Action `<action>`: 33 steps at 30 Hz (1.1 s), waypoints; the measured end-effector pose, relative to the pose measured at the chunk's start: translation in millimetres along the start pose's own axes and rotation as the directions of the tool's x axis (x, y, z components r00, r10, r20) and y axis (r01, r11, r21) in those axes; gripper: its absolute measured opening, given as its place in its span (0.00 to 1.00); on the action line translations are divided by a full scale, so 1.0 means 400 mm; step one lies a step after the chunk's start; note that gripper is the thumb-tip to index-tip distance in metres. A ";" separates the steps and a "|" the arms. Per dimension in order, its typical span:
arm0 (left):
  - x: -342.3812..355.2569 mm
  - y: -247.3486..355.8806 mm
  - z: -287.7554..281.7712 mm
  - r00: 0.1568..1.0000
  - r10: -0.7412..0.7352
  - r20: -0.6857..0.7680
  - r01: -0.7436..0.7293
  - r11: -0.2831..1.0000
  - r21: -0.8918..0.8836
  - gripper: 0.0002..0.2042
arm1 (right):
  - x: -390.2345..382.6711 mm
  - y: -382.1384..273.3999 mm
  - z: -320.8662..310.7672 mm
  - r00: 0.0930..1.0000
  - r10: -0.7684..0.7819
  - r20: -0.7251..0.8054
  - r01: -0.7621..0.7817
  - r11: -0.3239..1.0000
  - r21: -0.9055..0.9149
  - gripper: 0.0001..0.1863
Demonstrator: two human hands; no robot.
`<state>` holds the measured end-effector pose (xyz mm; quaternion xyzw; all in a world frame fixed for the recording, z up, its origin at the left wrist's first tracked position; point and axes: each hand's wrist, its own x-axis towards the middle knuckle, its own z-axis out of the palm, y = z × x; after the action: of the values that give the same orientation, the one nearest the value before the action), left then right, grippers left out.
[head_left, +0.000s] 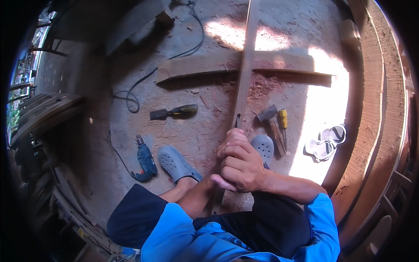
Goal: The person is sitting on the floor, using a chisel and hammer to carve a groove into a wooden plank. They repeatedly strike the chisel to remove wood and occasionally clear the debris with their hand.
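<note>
My right hand (242, 168) is closed over my left hand (224, 146), and both are over a long narrow wooden bar (245, 83). What they grip is mostly hidden. Just beyond the fingers a dark, narrow mark or tip shows on the bar; I cannot tell whether it is a blade or a slot. The bar runs away from me, across a thick wooden beam (196, 64) lying crosswise on the floor. Right of the hands lie a hammer (271, 120) with a wooden handle and a yellow-handled screwdriver (284, 122).
At left lie a wide chisel (174, 112) and a blue corded drill (146, 158). A black cable (201, 37) snakes over the dusty floor. Sandals (325, 143) lie near large timbers (371, 109) on the right. My grey clogs (174, 163) flank the bar.
</note>
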<state>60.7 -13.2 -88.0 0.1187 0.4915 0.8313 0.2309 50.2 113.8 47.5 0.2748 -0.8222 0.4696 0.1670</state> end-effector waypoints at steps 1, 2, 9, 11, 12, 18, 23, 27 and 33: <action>0.002 -0.016 -0.012 1.000 0.006 0.021 -0.005 1.000 -0.010 0.16 | -0.002 0.005 0.003 1.000 0.007 0.011 -0.007 1.000 -0.002 0.19; 0.013 -0.031 -0.021 0.999 0.010 0.044 -0.009 1.000 -0.016 0.16 | 0.001 0.014 0.004 1.000 0.005 0.012 -0.005 1.000 -0.007 0.19; 0.236 -0.037 0.025 0.843 0.537 -0.029 -0.203 0.367 0.908 0.19 | 0.106 0.149 -0.054 0.945 0.324 -0.051 -0.318 0.943 0.099 0.19; 0.258 0.032 0.052 0.886 0.453 -0.104 -0.263 0.674 0.690 0.10 | 0.137 0.187 -0.084 0.878 0.478 0.033 -0.472 0.852 0.226 0.20; 0.248 0.072 0.068 0.907 0.404 -0.123 -0.281 0.795 0.537 0.07 | 0.143 0.188 -0.086 0.868 0.493 0.064 -0.491 0.828 0.270 0.20; 0.181 0.225 0.074 0.993 0.110 0.047 -0.118 0.963 0.243 0.09 | 0.094 0.086 -0.046 0.946 0.292 -0.140 -0.285 0.956 0.070 0.21; 0.240 0.184 0.079 0.997 0.082 -0.002 -0.079 0.970 0.232 0.12 | 0.121 0.146 -0.060 0.949 0.267 -0.168 -0.267 0.964 0.024 0.21; 0.379 0.169 0.060 0.992 -0.120 -0.037 0.114 0.735 0.669 0.15 | 0.223 0.266 -0.098 0.719 0.690 -0.081 -0.645 0.706 0.292 0.26; 0.290 0.183 0.069 0.942 0.293 0.166 -0.325 0.918 0.226 0.13 | 0.163 0.140 -0.070 0.840 0.518 -0.161 -0.493 0.853 0.172 0.21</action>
<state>-47.3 35.9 -14.1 0.2765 0.5514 0.7792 0.1109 -35.0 141.5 58.2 0.0088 -0.8137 0.5722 0.1020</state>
